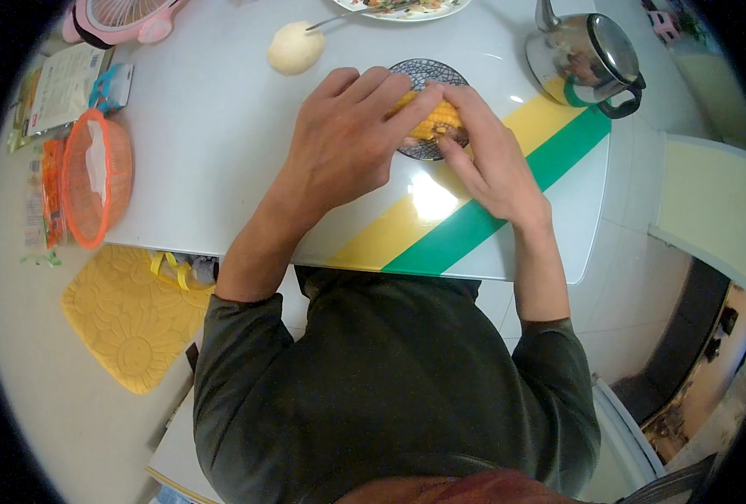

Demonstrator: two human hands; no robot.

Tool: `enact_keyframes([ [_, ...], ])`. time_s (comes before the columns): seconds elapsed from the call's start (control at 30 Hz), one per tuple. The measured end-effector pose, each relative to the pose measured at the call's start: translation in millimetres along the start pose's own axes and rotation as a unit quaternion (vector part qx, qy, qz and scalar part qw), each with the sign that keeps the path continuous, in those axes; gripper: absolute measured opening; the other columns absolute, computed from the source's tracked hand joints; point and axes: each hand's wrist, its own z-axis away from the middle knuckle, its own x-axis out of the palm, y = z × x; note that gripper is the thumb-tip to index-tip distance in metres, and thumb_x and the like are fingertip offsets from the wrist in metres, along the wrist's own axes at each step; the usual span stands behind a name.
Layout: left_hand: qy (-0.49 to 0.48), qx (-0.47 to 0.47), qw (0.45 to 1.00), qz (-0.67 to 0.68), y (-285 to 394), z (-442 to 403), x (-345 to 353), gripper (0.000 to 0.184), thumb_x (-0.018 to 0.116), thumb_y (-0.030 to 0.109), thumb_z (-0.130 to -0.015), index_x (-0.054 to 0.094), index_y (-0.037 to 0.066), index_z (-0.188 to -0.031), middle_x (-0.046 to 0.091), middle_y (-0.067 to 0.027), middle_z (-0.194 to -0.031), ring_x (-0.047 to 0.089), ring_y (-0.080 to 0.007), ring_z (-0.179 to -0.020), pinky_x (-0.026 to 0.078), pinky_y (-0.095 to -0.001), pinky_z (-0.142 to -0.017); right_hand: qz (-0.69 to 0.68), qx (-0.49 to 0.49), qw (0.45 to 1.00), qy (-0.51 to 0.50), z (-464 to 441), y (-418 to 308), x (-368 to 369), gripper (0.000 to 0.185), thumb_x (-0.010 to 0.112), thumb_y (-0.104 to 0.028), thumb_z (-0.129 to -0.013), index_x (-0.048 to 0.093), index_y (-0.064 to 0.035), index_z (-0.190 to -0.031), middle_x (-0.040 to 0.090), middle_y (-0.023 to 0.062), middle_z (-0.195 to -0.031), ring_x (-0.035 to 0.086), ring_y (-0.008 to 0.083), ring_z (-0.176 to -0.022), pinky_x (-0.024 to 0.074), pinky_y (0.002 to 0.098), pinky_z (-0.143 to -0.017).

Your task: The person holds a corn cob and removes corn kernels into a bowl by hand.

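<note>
Between my two hands is a yellow corn cob (437, 123), partly covered by the fingers. My left hand (352, 134) grips it from the left, fingers curled over the top. On the other side, my right hand (492, 155) holds the near end of the cob with thumb and fingers. Beneath the cob lies a small round plate (426, 69) with a dark crackle pattern, mostly hidden by the hands. A pale round bun (295, 48) sits on the table beyond my left hand.
A plate of food (427, 12) with a utensil is at the far edge. The glass teapot (587, 59) stands back right. At left are an orange basket (125, 172), food packets (62, 88) and a pink fan (125, 18). A yellow cushion (133, 319) lies below the white table (196, 168).
</note>
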Motion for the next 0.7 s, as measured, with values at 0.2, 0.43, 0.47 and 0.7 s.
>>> enact_keyframes([
  [0.2, 0.015, 0.003, 1.000, -0.010, 0, 1, 1, 0.056, 0.079, 0.025, -0.086, 0.071, 0.018, -0.142, 0.067, -0.0040, -0.122, 0.065, -0.0269, -0.115, 0.048, -0.0421, -0.098, -0.048, 0.018, 0.999, 0.018, -2, -1, 6, 0.046, 0.062, -0.016, -0.101, 0.052, -0.0005, -0.143, 0.061, 0.0225, -0.127, 0.062, 0.0457, -0.116, 0.0523, 0.0484, -0.096],
  [0.43, 0.020, 0.012, 1.000, -0.011, -2, 2, 1, 0.055, 0.077, 0.025, -0.088, 0.071, 0.018, -0.142, 0.068, -0.0043, -0.121, 0.065, -0.0269, -0.114, 0.049, -0.0422, -0.098, -0.025, 0.008, 1.000, 0.013, -2, -2, 5, 0.047, 0.064, -0.017, -0.100, 0.051, -0.0007, -0.143, 0.060, 0.0220, -0.128, 0.062, 0.0458, -0.115, 0.0523, 0.0485, -0.097],
  [0.47, 0.022, 0.011, 1.000, -0.010, -2, 2, 0, 0.054, 0.077, 0.024, -0.088, 0.071, 0.018, -0.142, 0.068, -0.0044, -0.121, 0.065, -0.0269, -0.114, 0.049, -0.0422, -0.098, -0.025, 0.008, 1.000, 0.013, -2, -3, 5, 0.048, 0.064, -0.017, -0.100, 0.051, -0.0007, -0.143, 0.060, 0.0221, -0.128, 0.062, 0.0459, -0.116, 0.0523, 0.0485, -0.097],
  [0.7, 0.026, 0.004, 1.000, -0.002, -1, 1, 0, 0.053, 0.073, 0.018, -0.088, 0.070, 0.016, -0.141, 0.068, -0.0053, -0.121, 0.065, -0.0275, -0.114, 0.049, -0.0423, -0.097, -0.022, 0.028, 0.999, 0.028, -4, -9, 8, 0.052, 0.072, -0.027, -0.100, 0.054, -0.0022, -0.141, 0.063, 0.0190, -0.129, 0.064, 0.0437, -0.114, 0.0543, 0.0481, -0.093],
])
